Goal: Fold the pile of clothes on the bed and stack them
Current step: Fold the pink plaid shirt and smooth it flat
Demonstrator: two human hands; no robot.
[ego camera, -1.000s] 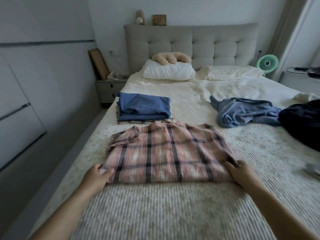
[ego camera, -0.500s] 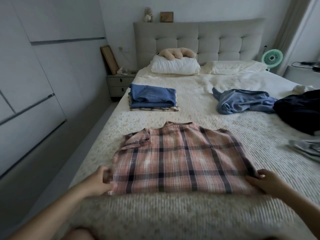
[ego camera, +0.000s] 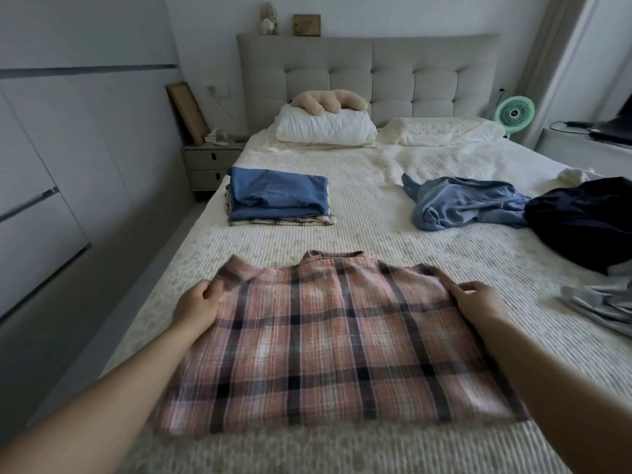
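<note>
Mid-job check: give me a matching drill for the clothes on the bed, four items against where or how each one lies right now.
Items:
1. pink plaid shirt
2. blue folded stack
3. light blue garment
4. dark navy garment

States:
A. crumpled, unfolded, mid-bed, right of centre
B. spread flat nearest the camera, left hand and right hand gripping its far corners
C. heaped at the right edge of the bed
D. neatly folded, on the left side near the nightstand

Pairs: 1-B, 2-D, 3-A, 4-C

Matt woven plaid shirt (ego camera: 328,343)
</note>
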